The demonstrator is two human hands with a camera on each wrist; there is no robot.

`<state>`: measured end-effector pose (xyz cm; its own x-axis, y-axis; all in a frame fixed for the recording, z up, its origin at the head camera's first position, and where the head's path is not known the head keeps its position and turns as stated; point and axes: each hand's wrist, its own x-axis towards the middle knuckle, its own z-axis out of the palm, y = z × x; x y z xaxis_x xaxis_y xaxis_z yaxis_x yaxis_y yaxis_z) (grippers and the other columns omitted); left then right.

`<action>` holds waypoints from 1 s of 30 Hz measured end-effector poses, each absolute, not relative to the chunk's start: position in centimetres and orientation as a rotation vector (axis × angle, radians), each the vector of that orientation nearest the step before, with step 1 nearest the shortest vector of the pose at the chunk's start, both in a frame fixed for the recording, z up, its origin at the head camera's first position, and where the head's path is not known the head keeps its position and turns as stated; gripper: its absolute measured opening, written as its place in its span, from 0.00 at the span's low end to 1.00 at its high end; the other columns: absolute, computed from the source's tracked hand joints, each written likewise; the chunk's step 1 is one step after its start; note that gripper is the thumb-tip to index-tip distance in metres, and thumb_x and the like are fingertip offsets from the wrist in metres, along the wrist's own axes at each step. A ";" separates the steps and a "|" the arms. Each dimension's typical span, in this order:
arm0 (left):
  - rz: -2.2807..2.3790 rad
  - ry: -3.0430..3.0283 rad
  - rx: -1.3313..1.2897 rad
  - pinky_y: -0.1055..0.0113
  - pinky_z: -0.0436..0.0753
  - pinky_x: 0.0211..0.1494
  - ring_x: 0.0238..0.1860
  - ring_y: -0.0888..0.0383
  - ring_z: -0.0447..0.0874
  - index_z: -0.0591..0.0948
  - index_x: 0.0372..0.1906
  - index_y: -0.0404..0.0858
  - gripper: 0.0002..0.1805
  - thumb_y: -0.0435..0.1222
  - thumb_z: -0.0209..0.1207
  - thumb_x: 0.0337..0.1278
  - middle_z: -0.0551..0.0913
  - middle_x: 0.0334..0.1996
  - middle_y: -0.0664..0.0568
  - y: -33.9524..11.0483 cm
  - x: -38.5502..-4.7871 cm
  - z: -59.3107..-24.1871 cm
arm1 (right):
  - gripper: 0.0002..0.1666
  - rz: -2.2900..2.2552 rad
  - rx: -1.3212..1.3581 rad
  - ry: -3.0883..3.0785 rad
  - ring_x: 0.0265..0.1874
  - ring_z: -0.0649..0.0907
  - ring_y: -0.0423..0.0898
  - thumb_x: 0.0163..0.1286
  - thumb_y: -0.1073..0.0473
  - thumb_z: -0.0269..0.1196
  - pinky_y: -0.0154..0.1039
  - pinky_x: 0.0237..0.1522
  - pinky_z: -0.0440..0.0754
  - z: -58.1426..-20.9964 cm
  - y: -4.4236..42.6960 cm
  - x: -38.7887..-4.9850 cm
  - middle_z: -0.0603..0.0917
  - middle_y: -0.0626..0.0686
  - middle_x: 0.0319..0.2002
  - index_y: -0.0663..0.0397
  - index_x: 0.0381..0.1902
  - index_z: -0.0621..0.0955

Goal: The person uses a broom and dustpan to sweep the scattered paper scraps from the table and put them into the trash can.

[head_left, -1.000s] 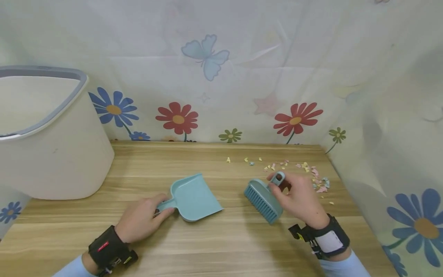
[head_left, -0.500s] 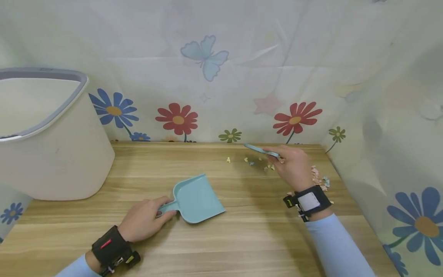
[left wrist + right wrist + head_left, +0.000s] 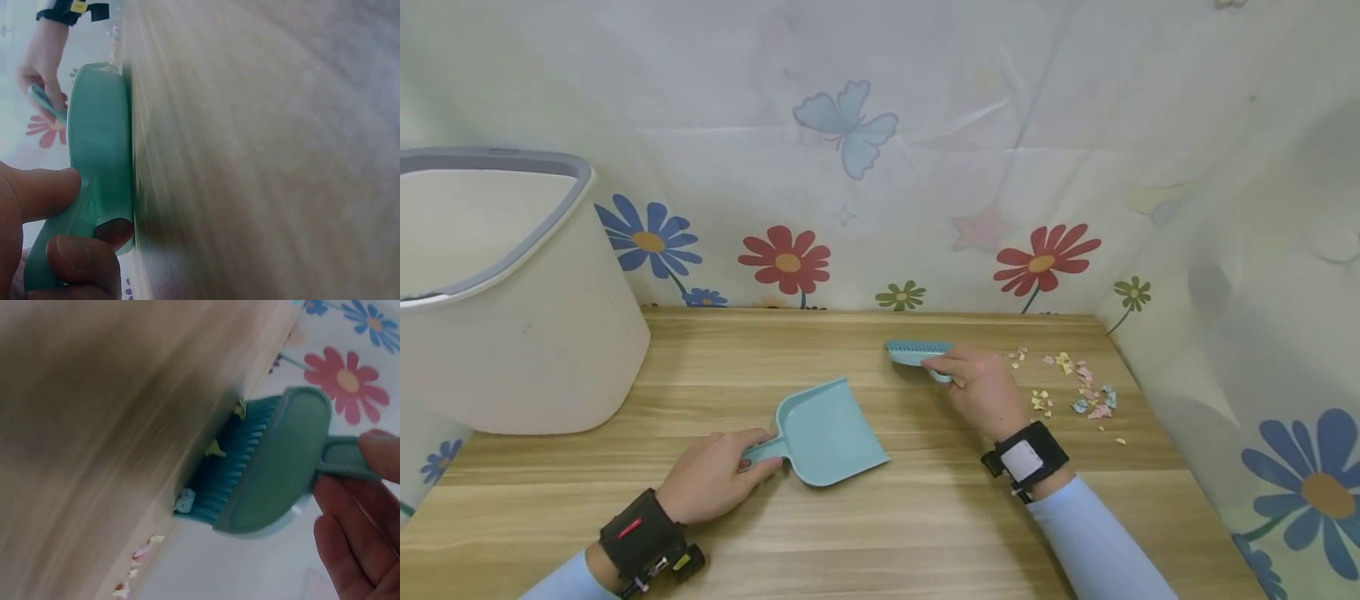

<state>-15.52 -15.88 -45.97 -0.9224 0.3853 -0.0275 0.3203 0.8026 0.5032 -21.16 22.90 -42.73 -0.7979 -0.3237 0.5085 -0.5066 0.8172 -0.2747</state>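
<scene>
Left of the middle of the wood-grain table (image 3: 775,542), a light-blue dustpan (image 3: 831,437) is lying flat or nearly so, its wide front edge facing right. The left hand (image 3: 715,479) is gripping its handle, thumb and fingers closing around it. Farther back and to the right, the right hand (image 3: 985,392) is holding a matching brush (image 3: 913,358) by its handle, pinching it between thumb and fingers. The brush is sitting near the back edge of the table, beyond the dustpan and apart from it, and its bristles (image 3: 234,465) are pointing toward the back in the head view. In the right wrist view, 3 scraps, 2 yellow and 1 pale blue, are showing right at the bristles; whether the bristles are pressing on the table, I cannot tell.

More paper scraps (image 3: 1101,412) in pink, yellow and blue are lying scattered to the right of the right hand. A white bin (image 3: 542,333) with a grey rim is standing at the left. Behind the table, a flower-printed sheet (image 3: 925,192) is hanging. Both wrists are wearing black straps (image 3: 640,533), and light-blue sleeves (image 3: 1097,533) are covering the forearms.
</scene>
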 end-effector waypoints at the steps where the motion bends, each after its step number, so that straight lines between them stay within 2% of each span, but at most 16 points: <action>1: 0.763 2.861 0.564 0.70 0.68 0.28 0.22 0.68 0.70 0.84 0.62 0.43 0.26 0.54 0.64 0.68 0.87 0.35 0.59 -15.9 -15.5 -46.0 | 0.26 0.554 0.644 -2.574 0.40 0.90 0.47 0.55 0.77 0.71 0.44 0.39 0.87 -42.7 22.8 -20.7 0.92 0.51 0.42 0.47 0.47 0.92; 8: 0.755 2.861 0.562 0.70 0.63 0.25 0.20 0.68 0.66 0.84 0.62 0.44 0.26 0.54 0.64 0.68 0.81 0.28 0.63 -15.9 -15.6 -45.9 | 0.28 0.543 0.907 -2.577 0.43 0.90 0.45 0.51 0.82 0.68 0.42 0.41 0.87 -41.2 23.5 -17.7 0.92 0.47 0.42 0.50 0.45 0.92; 12: 0.750 2.864 0.564 0.70 0.64 0.25 0.21 0.68 0.68 0.84 0.62 0.44 0.26 0.54 0.64 0.68 0.85 0.31 0.61 -15.8 -15.7 -45.7 | 0.24 0.632 0.941 -2.492 0.40 0.90 0.44 0.54 0.78 0.73 0.43 0.39 0.87 -39.7 24.3 -17.1 0.92 0.48 0.41 0.51 0.46 0.91; 16: 0.738 2.878 0.611 0.70 0.66 0.26 0.21 0.69 0.68 0.84 0.62 0.44 0.26 0.55 0.63 0.68 0.85 0.30 0.62 -15.9 -16.0 -45.8 | 0.18 0.621 0.804 -2.361 0.32 0.90 0.43 0.56 0.71 0.77 0.40 0.32 0.86 -38.1 25.1 -17.9 0.92 0.51 0.36 0.55 0.46 0.90; 21: 0.729 2.888 0.663 0.71 0.62 0.25 0.20 0.70 0.64 0.86 0.58 0.47 0.23 0.56 0.63 0.68 0.72 0.20 0.67 -15.5 -16.5 -46.1 | 0.11 0.578 0.491 -2.283 0.20 0.87 0.45 0.60 0.68 0.73 0.31 0.23 0.78 -36.7 26.6 -20.0 0.91 0.58 0.28 0.64 0.43 0.90; 24: 0.736 2.886 0.665 0.71 0.59 0.24 0.18 0.70 0.61 0.87 0.54 0.50 0.20 0.56 0.64 0.67 0.65 0.17 0.67 -15.2 -16.7 -46.1 | 0.10 0.550 0.341 -2.292 0.17 0.86 0.50 0.62 0.66 0.71 0.33 0.23 0.76 -36.7 27.3 -21.3 0.89 0.60 0.25 0.66 0.40 0.90; 26: 0.746 2.877 0.656 0.71 0.57 0.23 0.17 0.69 0.59 0.87 0.53 0.51 0.18 0.56 0.65 0.66 0.60 0.16 0.66 -15.0 -16.8 -46.1 | 0.09 0.499 0.272 -2.310 0.17 0.85 0.53 0.63 0.64 0.69 0.38 0.22 0.74 -36.9 27.7 -22.1 0.88 0.60 0.21 0.66 0.37 0.90; 30: 0.754 2.868 0.645 0.71 0.57 0.23 0.17 0.69 0.59 0.87 0.53 0.52 0.18 0.56 0.65 0.66 0.60 0.16 0.67 -14.9 -16.8 -46.2 | 0.09 0.423 0.187 -2.364 0.17 0.84 0.55 0.65 0.61 0.68 0.44 0.21 0.72 -37.6 28.3 -23.2 0.86 0.59 0.19 0.65 0.33 0.89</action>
